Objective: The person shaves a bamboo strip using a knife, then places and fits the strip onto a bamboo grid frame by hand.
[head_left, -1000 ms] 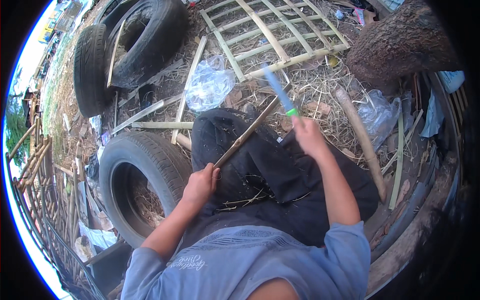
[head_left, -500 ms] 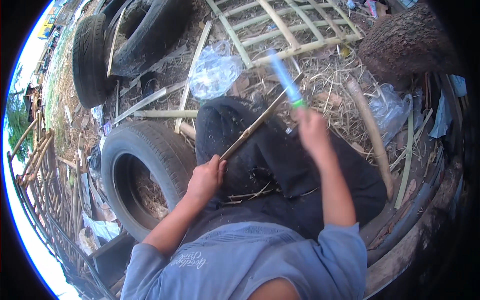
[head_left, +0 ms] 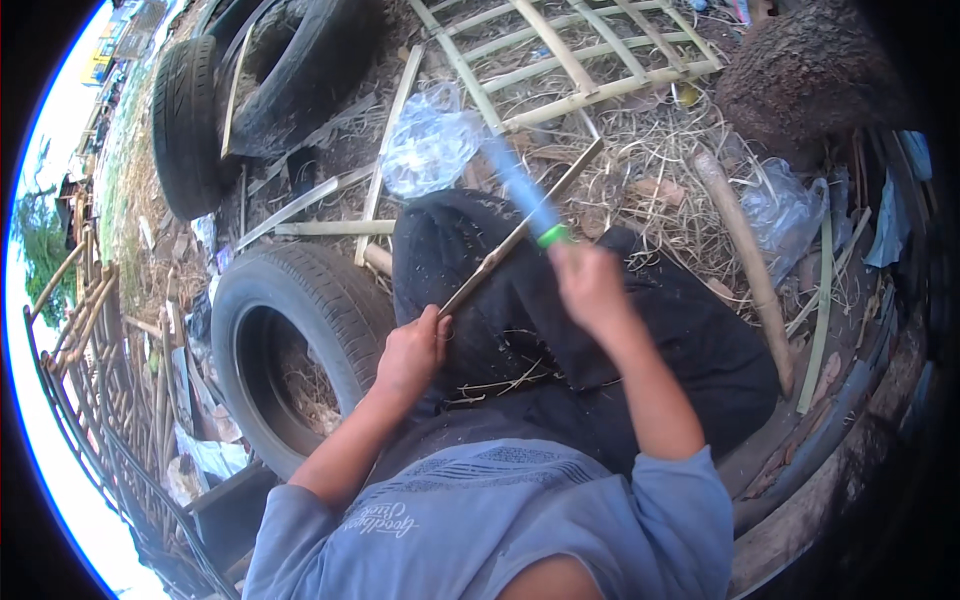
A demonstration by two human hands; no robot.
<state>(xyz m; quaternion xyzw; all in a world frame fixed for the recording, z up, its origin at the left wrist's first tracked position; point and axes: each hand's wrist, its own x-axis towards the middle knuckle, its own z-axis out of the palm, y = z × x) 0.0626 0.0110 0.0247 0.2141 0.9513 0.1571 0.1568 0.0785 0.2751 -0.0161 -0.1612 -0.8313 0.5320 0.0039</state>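
My left hand (head_left: pixel 411 350) is closed around the near end of a thin bamboo strip (head_left: pixel 485 268), which slants up and away to the right over my dark trousers (head_left: pixel 440 235). In my right hand (head_left: pixel 592 285) is a knife with a green collar, its blade (head_left: pixel 522 188) blurred by motion and pointing up and left. The blade crosses the strip near its middle; whether it touches the strip I cannot tell. The knife's handle is hidden in my fist. Pale slivers (head_left: pixel 510 385) lie on my lap.
A bamboo lattice (head_left: pixel 560 58) lies ahead. One tyre (head_left: pixel 300 330) rests at my left, with more tyres (head_left: pixel 185 130) farther off. A thick stick (head_left: pixel 745 265), a clear plastic bag (head_left: pixel 785 220), and a tree trunk (head_left: pixel 825 85) are on the right. Shavings (head_left: pixel 665 195) litter the ground.
My right hand and the knife have moved left and slightly down, bringing the blade across the strip. My left hand keeps its hold in nearly the same place.
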